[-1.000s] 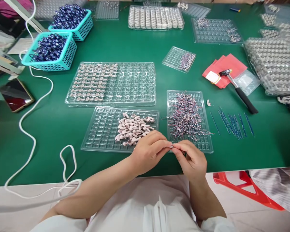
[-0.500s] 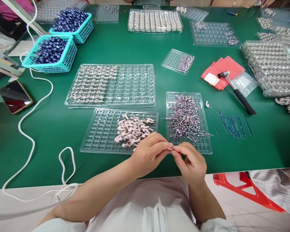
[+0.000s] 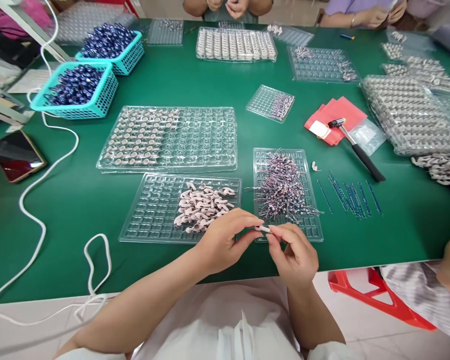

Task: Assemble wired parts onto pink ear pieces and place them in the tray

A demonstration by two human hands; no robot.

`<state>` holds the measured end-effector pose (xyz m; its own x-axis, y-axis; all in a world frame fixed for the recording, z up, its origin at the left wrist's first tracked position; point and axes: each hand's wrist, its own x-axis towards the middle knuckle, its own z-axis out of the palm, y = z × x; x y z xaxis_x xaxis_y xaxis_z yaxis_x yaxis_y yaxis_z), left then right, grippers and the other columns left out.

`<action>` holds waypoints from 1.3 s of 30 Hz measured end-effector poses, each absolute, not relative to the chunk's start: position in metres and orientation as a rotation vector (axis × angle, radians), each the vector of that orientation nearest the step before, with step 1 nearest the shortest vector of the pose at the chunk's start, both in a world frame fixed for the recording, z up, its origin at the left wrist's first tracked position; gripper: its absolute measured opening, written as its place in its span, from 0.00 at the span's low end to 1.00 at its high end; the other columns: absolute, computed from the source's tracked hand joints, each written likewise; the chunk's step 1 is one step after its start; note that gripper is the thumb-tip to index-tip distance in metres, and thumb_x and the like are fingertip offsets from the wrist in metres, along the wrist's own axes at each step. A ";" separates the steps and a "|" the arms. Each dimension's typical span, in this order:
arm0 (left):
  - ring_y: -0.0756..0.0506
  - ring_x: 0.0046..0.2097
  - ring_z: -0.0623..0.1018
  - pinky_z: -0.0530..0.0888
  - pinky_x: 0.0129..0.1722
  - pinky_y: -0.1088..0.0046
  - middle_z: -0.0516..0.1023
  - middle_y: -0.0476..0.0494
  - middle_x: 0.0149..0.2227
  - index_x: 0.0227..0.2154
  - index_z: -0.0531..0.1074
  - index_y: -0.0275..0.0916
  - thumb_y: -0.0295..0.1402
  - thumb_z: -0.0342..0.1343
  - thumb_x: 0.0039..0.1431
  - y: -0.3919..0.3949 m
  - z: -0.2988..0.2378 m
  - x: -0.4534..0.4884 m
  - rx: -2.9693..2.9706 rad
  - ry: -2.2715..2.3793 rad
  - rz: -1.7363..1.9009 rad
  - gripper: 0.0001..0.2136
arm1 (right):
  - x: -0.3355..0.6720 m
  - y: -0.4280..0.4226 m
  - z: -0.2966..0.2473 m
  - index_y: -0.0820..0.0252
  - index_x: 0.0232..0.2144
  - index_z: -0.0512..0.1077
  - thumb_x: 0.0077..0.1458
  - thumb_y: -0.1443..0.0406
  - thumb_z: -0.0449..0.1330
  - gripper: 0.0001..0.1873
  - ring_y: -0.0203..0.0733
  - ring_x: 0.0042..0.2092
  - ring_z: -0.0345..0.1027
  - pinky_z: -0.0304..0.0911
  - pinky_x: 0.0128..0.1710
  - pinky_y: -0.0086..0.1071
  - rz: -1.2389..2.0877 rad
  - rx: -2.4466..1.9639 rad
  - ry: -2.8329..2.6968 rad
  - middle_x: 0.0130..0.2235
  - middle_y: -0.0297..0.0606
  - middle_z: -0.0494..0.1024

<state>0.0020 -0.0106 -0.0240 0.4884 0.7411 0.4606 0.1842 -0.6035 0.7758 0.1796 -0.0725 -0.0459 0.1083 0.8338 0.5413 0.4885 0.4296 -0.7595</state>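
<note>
A small white earphone shell [image 3: 263, 229] is held between my two hands above the table's near side. My left hand [image 3: 228, 239] pinches its left end with thumb and forefinger. The thumb and fingertips of my right hand [image 3: 295, 250] close on its right end; whether a wire or small part is there too, I cannot tell. Beside my left hand, a heap of similar white earphone shells [image 3: 200, 207] lies on a clear blister tray [image 3: 150, 210]. Just beyond my right hand, another clear tray [image 3: 311, 227] carries a pile of small wired parts [image 3: 281, 185].
A half-filled clear tray [image 3: 198, 140] lies farther back. Turquoise baskets [image 3: 105, 100] of dark blue pieces stand at the left, near a phone [image 3: 18, 156] and white cable [image 3: 35, 182]. At the right are a hammer [image 3: 360, 152], red bags [image 3: 345, 115] and blue strips [image 3: 350, 197]. Co-workers sit around.
The white shell between my fingers shows more clearly now, as my left fingers have spread a little. The view has tilted up slightly, bringing more of the people opposite into sight.
</note>
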 end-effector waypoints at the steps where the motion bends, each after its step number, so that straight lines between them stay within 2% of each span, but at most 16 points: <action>1: 0.45 0.40 0.81 0.79 0.41 0.68 0.83 0.40 0.39 0.45 0.75 0.38 0.23 0.60 0.63 -0.011 -0.024 0.002 2.054 0.771 1.068 0.09 | 0.180 -0.073 -0.046 0.53 0.50 0.74 0.57 0.77 0.62 0.22 0.35 0.33 0.70 0.69 0.32 0.31 0.383 -1.210 -1.536 0.34 0.34 0.77; 7: 0.43 0.45 0.80 0.78 0.43 0.67 0.80 0.38 0.44 0.44 0.77 0.37 0.29 0.60 0.64 -0.005 -0.008 -0.011 2.011 0.990 0.870 0.07 | 0.183 -0.075 -0.050 0.51 0.52 0.74 0.58 0.75 0.63 0.23 0.36 0.36 0.72 0.70 0.34 0.32 0.412 -1.284 -1.467 0.38 0.36 0.78; 12: 0.38 0.54 0.75 0.75 0.52 0.57 0.76 0.35 0.49 0.45 0.78 0.37 0.33 0.56 0.67 -0.002 0.011 -0.052 2.155 1.293 0.620 0.09 | 0.186 -0.078 -0.054 0.51 0.49 0.76 0.59 0.73 0.62 0.18 0.37 0.36 0.73 0.69 0.33 0.31 0.434 -1.335 -1.443 0.39 0.36 0.79; 15: 0.35 0.58 0.73 0.74 0.55 0.54 0.75 0.34 0.54 0.52 0.75 0.39 0.38 0.55 0.67 0.000 0.021 -0.079 2.163 1.444 0.427 0.15 | 0.186 -0.079 -0.054 0.52 0.46 0.77 0.60 0.70 0.62 0.13 0.38 0.35 0.73 0.68 0.30 0.30 0.437 -1.367 -1.449 0.39 0.37 0.79; 18: 0.35 0.60 0.72 0.73 0.56 0.55 0.73 0.34 0.58 0.58 0.71 0.39 0.41 0.53 0.68 0.020 0.027 -0.103 2.133 1.651 0.405 0.20 | 0.183 -0.079 -0.050 0.52 0.43 0.78 0.60 0.66 0.62 0.09 0.37 0.31 0.72 0.64 0.24 0.28 0.452 -1.388 -1.460 0.37 0.37 0.80; 21: 0.37 0.56 0.75 0.76 0.52 0.60 0.74 0.35 0.57 0.58 0.71 0.38 0.38 0.51 0.69 0.066 0.028 -0.125 2.050 1.994 0.487 0.19 | 0.179 -0.081 -0.045 0.53 0.40 0.79 0.61 0.60 0.61 0.08 0.37 0.30 0.72 0.61 0.21 0.28 0.474 -1.477 -1.349 0.39 0.38 0.80; 25: 0.36 0.51 0.78 0.74 0.55 0.57 0.77 0.31 0.52 0.52 0.74 0.33 0.31 0.53 0.67 0.147 0.019 -0.147 1.996 2.193 0.489 0.14 | 0.178 -0.080 -0.042 0.54 0.38 0.79 0.61 0.55 0.60 0.12 0.37 0.30 0.72 0.63 0.22 0.28 0.499 -1.517 -1.342 0.38 0.39 0.81; 29: 0.40 0.52 0.78 0.75 0.54 0.57 0.77 0.37 0.53 0.51 0.74 0.36 0.35 0.56 0.68 0.208 0.005 -0.149 2.029 2.183 0.409 0.12 | 0.183 -0.076 -0.047 0.53 0.40 0.79 0.62 0.58 0.60 0.09 0.37 0.29 0.73 0.64 0.23 0.28 0.456 -1.447 -1.441 0.37 0.38 0.82; 35: 0.41 0.50 0.78 0.78 0.49 0.56 0.75 0.38 0.54 0.54 0.71 0.37 0.37 0.57 0.68 0.248 -0.009 -0.144 1.977 2.221 0.228 0.15 | 0.184 -0.073 -0.055 0.53 0.43 0.77 0.61 0.66 0.60 0.08 0.36 0.29 0.72 0.66 0.25 0.28 0.381 -1.361 -1.488 0.37 0.37 0.81; 37: 0.41 0.49 0.79 0.77 0.49 0.57 0.77 0.39 0.51 0.50 0.73 0.35 0.37 0.58 0.67 0.255 -0.012 -0.143 1.955 2.226 0.205 0.13 | 0.185 -0.076 -0.056 0.53 0.43 0.77 0.61 0.69 0.60 0.10 0.36 0.31 0.73 0.68 0.27 0.28 0.413 -1.343 -1.460 0.36 0.37 0.80; 39: 0.37 0.48 0.79 0.76 0.49 0.58 0.81 0.37 0.42 0.37 0.78 0.33 0.33 0.62 0.61 0.259 -0.015 -0.142 1.948 2.235 0.236 0.08 | 0.189 -0.080 -0.056 0.53 0.44 0.77 0.61 0.70 0.59 0.11 0.36 0.33 0.73 0.69 0.29 0.28 0.441 -1.322 -1.413 0.36 0.36 0.79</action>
